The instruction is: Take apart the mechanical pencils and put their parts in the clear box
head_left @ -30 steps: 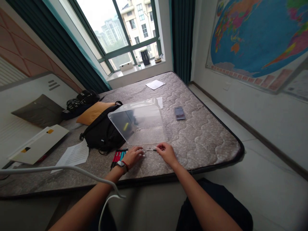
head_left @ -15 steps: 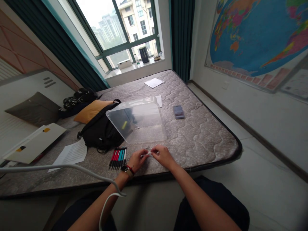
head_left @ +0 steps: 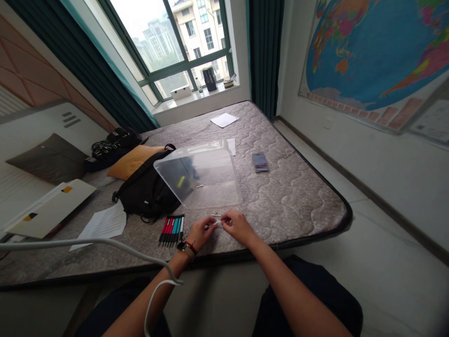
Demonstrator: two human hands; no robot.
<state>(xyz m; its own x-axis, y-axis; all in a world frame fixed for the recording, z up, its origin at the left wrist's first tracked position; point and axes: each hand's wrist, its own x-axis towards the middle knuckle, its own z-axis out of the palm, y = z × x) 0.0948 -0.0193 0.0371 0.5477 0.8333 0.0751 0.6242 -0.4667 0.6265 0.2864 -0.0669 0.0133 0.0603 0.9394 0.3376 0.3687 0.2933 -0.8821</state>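
My left hand (head_left: 199,232) and my right hand (head_left: 237,226) meet over the near edge of the grey quilted mattress (head_left: 298,196). Both pinch a small thin pale object (head_left: 218,223) between their fingertips; it is too small to name. A clear plastic box (head_left: 199,175) lies on its side just beyond the hands, its opening towards them. A row of several red, teal and black pens (head_left: 171,230) lies left of my left hand. My left wrist wears a watch.
A black backpack (head_left: 147,189) leans behind the box, with an orange cushion (head_left: 131,161) and dark clothes behind it. Printed sheets (head_left: 103,224), a white flat box (head_left: 47,208), a small dark object (head_left: 260,163) and white paper (head_left: 224,120) lie on the mattress. A white cable (head_left: 105,245) crosses at left.
My hands, first apart on the mattress, came together and lifted slightly, pinching the small object between them. In the last half second they have hardly moved.
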